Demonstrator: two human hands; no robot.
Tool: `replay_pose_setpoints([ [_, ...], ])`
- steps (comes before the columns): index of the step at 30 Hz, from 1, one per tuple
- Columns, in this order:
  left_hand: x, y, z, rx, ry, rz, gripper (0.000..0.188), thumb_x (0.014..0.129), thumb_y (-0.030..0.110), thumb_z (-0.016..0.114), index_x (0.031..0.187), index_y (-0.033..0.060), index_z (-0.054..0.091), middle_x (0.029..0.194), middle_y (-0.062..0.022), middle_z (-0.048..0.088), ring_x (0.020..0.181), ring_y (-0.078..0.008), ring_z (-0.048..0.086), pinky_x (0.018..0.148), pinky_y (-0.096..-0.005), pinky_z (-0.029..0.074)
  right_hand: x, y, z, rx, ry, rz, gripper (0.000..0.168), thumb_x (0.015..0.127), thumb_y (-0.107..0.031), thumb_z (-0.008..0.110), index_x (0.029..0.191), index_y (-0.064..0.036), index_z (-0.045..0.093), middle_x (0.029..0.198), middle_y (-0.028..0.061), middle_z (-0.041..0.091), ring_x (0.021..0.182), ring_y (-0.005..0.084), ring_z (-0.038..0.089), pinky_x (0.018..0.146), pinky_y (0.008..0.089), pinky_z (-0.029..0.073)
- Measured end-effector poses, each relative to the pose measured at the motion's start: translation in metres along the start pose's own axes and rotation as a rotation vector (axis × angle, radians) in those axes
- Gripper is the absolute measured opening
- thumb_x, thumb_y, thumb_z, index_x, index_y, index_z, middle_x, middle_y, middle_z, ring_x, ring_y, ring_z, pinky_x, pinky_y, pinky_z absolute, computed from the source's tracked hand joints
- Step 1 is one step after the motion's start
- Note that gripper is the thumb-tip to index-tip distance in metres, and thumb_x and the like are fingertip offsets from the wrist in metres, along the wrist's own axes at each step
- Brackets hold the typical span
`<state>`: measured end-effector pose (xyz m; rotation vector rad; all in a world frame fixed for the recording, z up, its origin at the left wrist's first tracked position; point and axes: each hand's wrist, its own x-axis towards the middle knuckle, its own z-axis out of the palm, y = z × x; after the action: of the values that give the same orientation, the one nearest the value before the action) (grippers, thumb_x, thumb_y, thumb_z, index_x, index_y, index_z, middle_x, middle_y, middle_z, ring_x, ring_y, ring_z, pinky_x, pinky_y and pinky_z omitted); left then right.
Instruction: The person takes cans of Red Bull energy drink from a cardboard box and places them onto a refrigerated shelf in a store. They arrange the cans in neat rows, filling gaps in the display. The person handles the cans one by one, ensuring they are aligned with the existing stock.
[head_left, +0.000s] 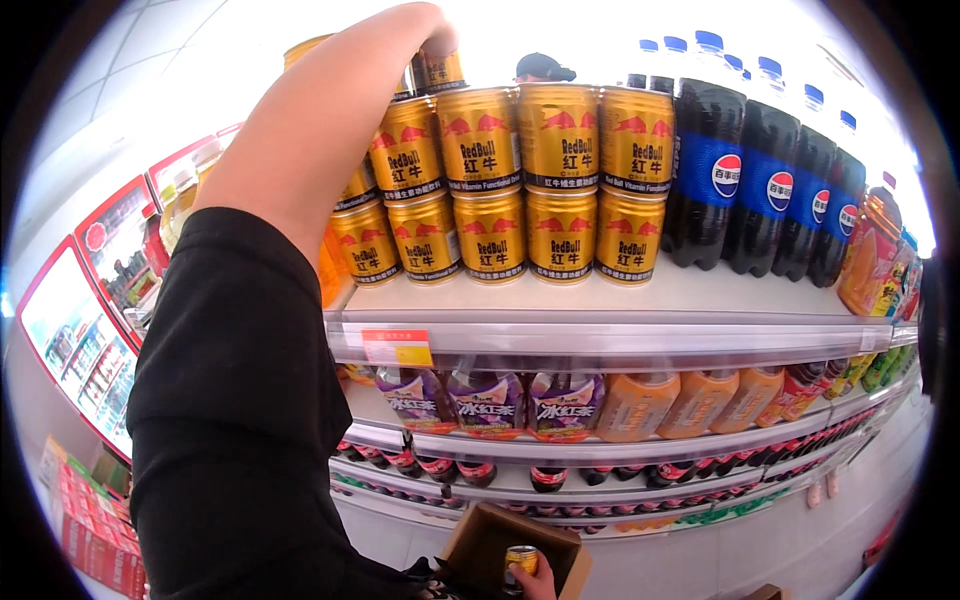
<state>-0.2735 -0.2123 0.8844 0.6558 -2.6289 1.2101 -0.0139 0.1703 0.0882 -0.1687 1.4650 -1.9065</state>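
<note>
My left arm, in a black sleeve, stretches up across the stacked gold Red Bull cans. At its end my left hand bends down over a can on the upper tier. Glare and the wrist hide its fingers, so I cannot tell whether they grip that can. Low in the view, my right hand holds another gold can upright. This can is over an open cardboard box. The stacked cans stand in two full tiers on the white top shelf, with a few more on top.
Large Pepsi bottles stand right of the cans. Below, iced tea bottles and orange drink bottles line a shelf. A price tag hangs on the front edge. Red-framed drink fridges stand left. A person's dark cap shows behind.
</note>
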Motion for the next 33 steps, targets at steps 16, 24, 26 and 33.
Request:
replay_pose_setpoints([
  [16, -0.193, 0.016, -0.081, -0.271, 0.375, -0.133, 0.034, 0.098, 0.015, 0.051, 0.120, -0.0076, 0.062, 0.121, -0.0220, 0.065, 0.107, -0.0328, 0.063, 0.095, -0.0425, 0.050, -0.030, -0.154, 0.035, 0.231, 0.056, -0.515, 0.069, 0.078, -0.022, 0.075, 0.136, -0.001, 0.044, 0.118, 0.0103, 0.062, 0.104, 0.0221, 0.064, 0.093, 0.0375, 0.051],
  [24, -0.352, 0.028, 0.002, -1.015, 0.475, 0.541, 0.034, 0.093, 0.020, 0.067, 0.123, 0.0054, 0.062, 0.108, -0.0057, 0.066, 0.095, -0.0131, 0.062, 0.083, -0.0253, 0.049, -0.072, -0.287, 0.095, 0.468, -0.192, -0.598, 0.072, 0.091, -0.048, 0.066, 0.141, -0.002, 0.040, 0.128, 0.0159, 0.058, 0.110, 0.0286, 0.063, 0.089, 0.0433, 0.054],
  [26, -0.369, 0.085, 0.018, -1.054, 0.430, 0.682, 0.036, 0.090, 0.022, 0.069, 0.121, 0.0056, 0.063, 0.106, -0.0062, 0.066, 0.095, -0.0138, 0.062, 0.081, -0.0244, 0.048, -0.071, -0.299, 0.096, 0.594, -0.297, -0.613, 0.063, 0.100, -0.043, 0.056, 0.142, -0.001, 0.037, 0.124, 0.0168, 0.061, 0.113, 0.0274, 0.063, 0.093, 0.0451, 0.054],
  [33, -0.427, 0.136, 0.043, -1.113, 0.102, 0.944, 0.071, 0.083, 0.040, 0.076, 0.138, 0.0037, 0.049, 0.136, -0.0181, 0.054, 0.124, -0.0363, 0.055, 0.098, -0.0445, 0.048, -0.086, -0.313, 0.143, 0.595, -0.480, -0.504, 0.083, 0.098, -0.065, 0.035, 0.153, -0.005, 0.021, 0.143, 0.0187, 0.046, 0.124, 0.0316, 0.056, 0.099, 0.0487, 0.050],
])
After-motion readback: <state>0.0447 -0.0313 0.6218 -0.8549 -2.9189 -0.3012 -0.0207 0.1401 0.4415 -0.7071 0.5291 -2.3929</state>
